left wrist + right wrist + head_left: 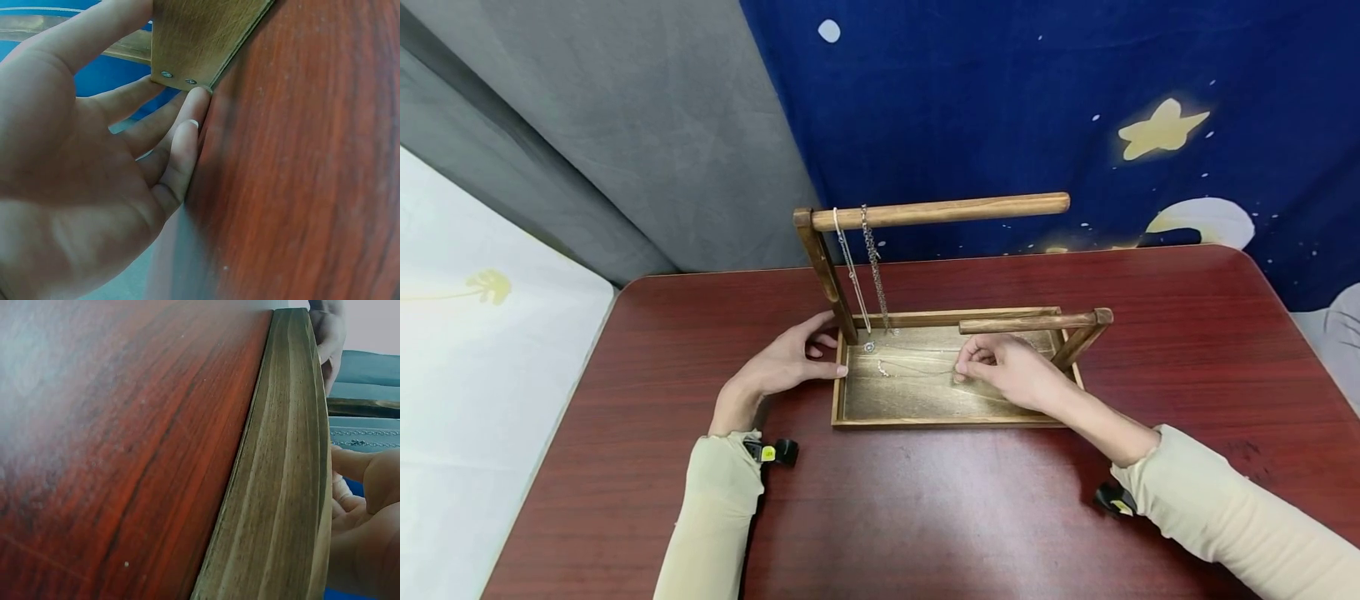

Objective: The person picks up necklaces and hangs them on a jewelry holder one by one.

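Note:
A wooden jewelry stand (936,422), a shallow tray with two horizontal bars on posts, is on the table. My left hand (790,357) holds its left end, thumb over the rim and fingers at the back corner; in the left wrist view they touch the screwed end board (194,47). Inside the tray, my right hand (1011,371) pinches a thin necklace (913,369) between thumb and forefinger. That chain stretches left to a small pendant. Two necklaces hang from the taller bar: a silver one (852,275) with a round pendant and a thicker chain (875,271).
The shorter bar (1022,323) passes just above my right hand. Behind it, the taller bar (947,212) runs rightward from the left post. The reddish table (925,517) ends at a curtain (970,125) with stars on it.

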Motion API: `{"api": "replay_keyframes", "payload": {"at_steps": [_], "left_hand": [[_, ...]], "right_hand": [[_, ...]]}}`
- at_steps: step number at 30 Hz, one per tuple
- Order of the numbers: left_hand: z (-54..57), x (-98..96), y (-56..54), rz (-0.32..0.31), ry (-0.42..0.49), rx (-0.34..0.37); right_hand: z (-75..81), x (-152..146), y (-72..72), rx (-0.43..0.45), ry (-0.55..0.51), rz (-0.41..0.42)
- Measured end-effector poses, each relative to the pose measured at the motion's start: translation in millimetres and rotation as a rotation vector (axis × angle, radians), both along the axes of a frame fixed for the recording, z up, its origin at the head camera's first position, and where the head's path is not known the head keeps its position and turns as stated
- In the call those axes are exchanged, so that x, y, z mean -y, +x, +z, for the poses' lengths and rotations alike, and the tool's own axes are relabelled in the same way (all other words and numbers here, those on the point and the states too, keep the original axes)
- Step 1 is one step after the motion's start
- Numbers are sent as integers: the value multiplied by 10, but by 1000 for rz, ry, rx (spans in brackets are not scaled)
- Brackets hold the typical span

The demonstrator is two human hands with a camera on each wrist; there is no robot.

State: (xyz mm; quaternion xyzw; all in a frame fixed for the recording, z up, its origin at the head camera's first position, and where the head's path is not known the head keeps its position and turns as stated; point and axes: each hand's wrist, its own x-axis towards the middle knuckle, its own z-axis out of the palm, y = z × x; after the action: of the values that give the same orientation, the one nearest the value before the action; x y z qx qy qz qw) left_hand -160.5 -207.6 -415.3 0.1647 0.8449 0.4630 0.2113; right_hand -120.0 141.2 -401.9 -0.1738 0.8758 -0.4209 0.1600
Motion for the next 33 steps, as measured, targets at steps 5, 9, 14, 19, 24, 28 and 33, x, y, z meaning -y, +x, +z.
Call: {"api": "replay_keyframes", "payload": {"at_steps": [5,9,14,19,24,28,33], "left_hand": [[15,-7,8,8,-5,5],[24,-4,13,15,-8,14],[27,-9,11,20,-4,20],[28,-18,10,17,11,21],[28,-26,3,15,14,18],[26,-27,-5,19,5,17],[10,-5,-14,23,-18,22]], "right_hand": [[34,-10,12,89,-71,-10],[63,-35,21,138,-117,-26],[114,-79,42,162,-145,-30],[183,-106,73,226,-184,-50],[233,-135,94,284,-252,-63],[263,-163,104,287,-292,-45],[303,-185,119,293,-334,7]]}}
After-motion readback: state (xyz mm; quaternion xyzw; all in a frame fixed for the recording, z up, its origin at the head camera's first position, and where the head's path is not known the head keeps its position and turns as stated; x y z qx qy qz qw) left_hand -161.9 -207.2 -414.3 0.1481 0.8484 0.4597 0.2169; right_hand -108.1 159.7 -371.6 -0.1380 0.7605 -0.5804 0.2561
